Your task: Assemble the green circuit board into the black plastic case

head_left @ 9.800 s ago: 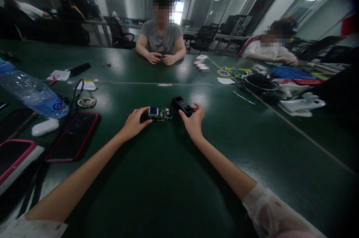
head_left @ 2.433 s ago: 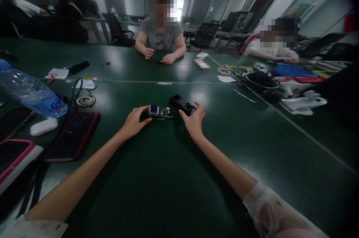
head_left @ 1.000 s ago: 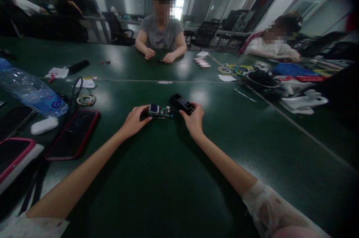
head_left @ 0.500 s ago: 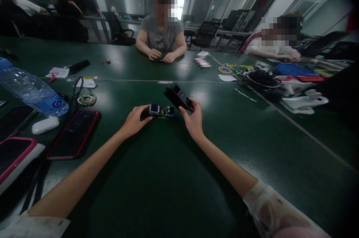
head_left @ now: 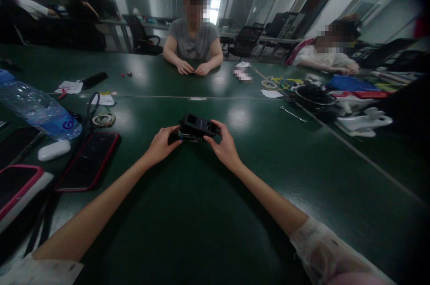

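My left hand [head_left: 164, 142] is closed on the left end of a green circuit board [head_left: 191, 139], which had a small screen in the earlier frame. Its fingers and thumb pinch the board from either side. In my right hand [head_left: 224, 144] is a black plastic case cover [head_left: 199, 125] with a rectangular window cut in it, gripped by its right end. The cover sits tilted over the board and hides most of it. Whether the two parts touch all along their edges I cannot tell.
To the left lie a water bottle [head_left: 43, 108], a red-edged phone [head_left: 89, 161], a white earbud case [head_left: 54, 150] and a beaded bracelet [head_left: 103, 119]. A wrench [head_left: 293, 114] and a pile of cables [head_left: 314, 97] lie to the right. Across the dark green table [head_left: 188, 213] sits a person [head_left: 194, 36].
My right hand has moved left and brought the black cover from beside the board to above it, turning it flatter. My left hand and the board have stayed in place.
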The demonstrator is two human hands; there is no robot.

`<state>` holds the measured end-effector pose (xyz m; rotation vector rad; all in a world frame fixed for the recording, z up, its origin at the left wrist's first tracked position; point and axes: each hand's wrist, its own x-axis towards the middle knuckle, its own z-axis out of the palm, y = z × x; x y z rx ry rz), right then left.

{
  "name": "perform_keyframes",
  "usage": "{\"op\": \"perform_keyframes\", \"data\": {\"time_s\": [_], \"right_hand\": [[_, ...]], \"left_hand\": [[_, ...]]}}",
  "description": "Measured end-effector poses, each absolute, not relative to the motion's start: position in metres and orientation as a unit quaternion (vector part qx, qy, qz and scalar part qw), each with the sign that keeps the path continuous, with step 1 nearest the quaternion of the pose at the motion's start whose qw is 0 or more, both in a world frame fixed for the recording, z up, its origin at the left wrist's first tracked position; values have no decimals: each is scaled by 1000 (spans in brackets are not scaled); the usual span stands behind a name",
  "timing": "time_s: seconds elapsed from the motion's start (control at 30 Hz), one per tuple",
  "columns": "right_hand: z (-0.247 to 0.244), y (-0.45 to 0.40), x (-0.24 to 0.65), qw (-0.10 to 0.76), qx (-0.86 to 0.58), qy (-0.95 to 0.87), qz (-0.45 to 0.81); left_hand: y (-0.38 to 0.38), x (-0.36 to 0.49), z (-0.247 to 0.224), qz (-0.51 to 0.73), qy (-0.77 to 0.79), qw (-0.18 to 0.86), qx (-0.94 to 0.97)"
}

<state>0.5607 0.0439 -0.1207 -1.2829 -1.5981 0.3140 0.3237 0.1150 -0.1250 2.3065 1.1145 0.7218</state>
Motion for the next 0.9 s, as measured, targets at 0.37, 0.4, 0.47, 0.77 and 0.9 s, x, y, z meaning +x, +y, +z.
{"op": "perform_keyframes", "data": {"time_s": [0.37, 0.4, 0.47, 0.77, 0.9], "right_hand": [[-120, 44, 561, 473, -529, -683, 171], [-119, 44, 561, 472, -529, -683, 173], [-119, 44, 561, 471, -528, -686, 170], [-116, 41, 559, 443, -529, -715, 116], [-115, 41, 558, 434, -528, -721, 111]], "left_hand": [[114, 324, -124, 256, 419, 246, 836], [114, 324, -124, 256, 419, 246, 836], [113, 324, -123, 257, 420, 245, 835], [115, 323, -126, 265, 409, 243, 838], [113, 323, -124, 263, 414, 243, 837]]}}
